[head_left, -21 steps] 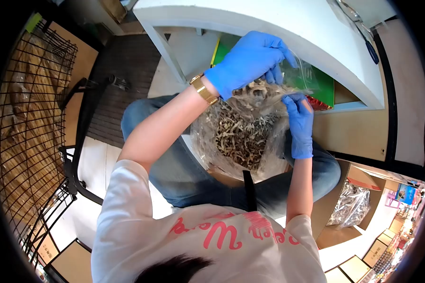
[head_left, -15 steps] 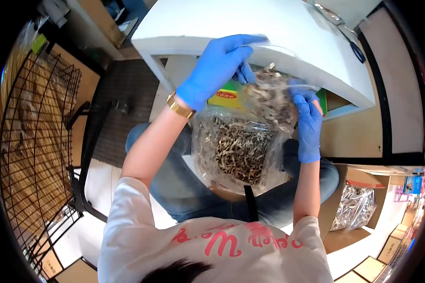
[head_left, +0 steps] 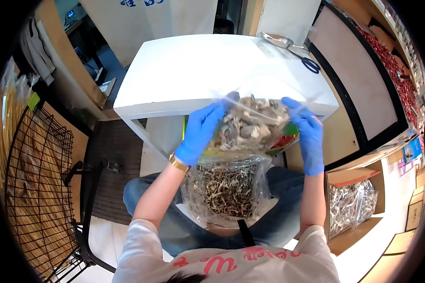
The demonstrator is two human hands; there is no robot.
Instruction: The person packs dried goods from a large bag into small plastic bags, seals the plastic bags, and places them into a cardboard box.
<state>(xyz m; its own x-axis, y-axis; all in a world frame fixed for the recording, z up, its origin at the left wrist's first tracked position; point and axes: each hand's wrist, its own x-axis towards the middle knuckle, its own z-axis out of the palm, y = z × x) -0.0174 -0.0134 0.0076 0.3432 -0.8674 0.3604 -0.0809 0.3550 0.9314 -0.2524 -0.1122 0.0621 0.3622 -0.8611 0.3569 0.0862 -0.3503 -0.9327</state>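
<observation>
A clear bag [head_left: 256, 126] of dried pieces is hanging between two blue-gloved hands at the near edge of a white table [head_left: 179, 66]. The left hand [head_left: 204, 126] is pinching its upper left corner; the right hand [head_left: 309, 132] is gripping the upper right, its fingertips partly blurring. Half a second ago the bag was tilting toward the right hand; now it is stretching more evenly between both, and more of the tabletop is showing. Directly below, one larger bag [head_left: 193, 192] of dried strips is sitting between the person's legs. One gold band [head_left: 179, 163] is circling the left wrist. On the table's far right, one metal scoop [head_left: 277, 40] and one pair of scissors [head_left: 309, 65] are lying close together. One wire basket [head_left: 38, 188] is standing at left; at near right, one cardboard box [head_left: 356, 236] is holding packed plastic [head_left: 352, 203].
</observation>
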